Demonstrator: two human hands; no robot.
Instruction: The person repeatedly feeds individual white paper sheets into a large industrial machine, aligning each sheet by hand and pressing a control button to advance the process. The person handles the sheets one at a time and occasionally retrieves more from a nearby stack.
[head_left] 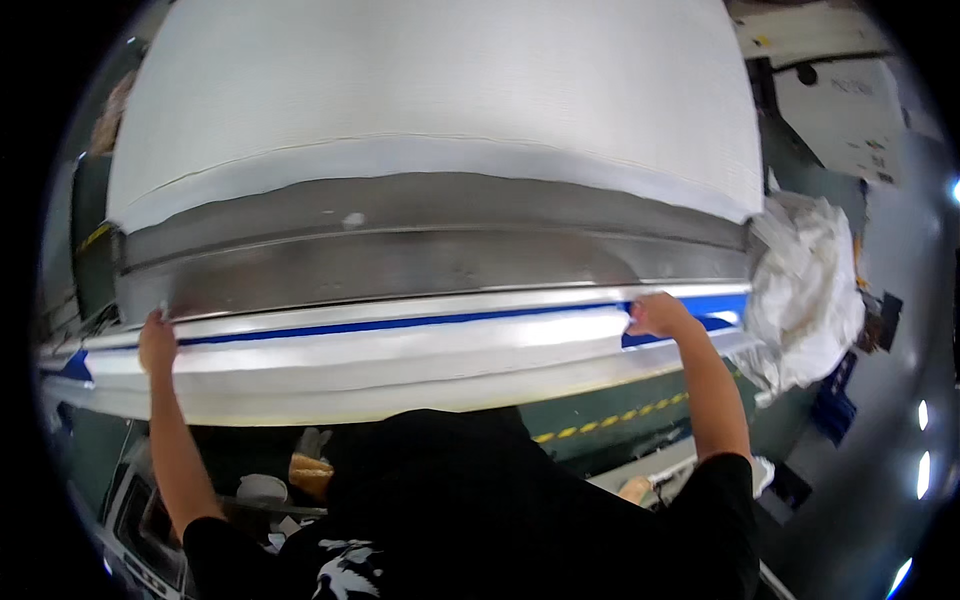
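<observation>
The left hand pinches a long, glossy white sheet with a blue band near the grey metal table's near left corner; the right hand, well apart, closes on it toward the near right corner; the sheet runs along the near edge; crumpled white plastic bulges beside the right edge.

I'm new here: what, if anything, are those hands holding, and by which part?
The left hand and right hand seem to pinch a long, glossy white sheet by its far edge, toward opposite ends; exact contact is unclear.
</observation>
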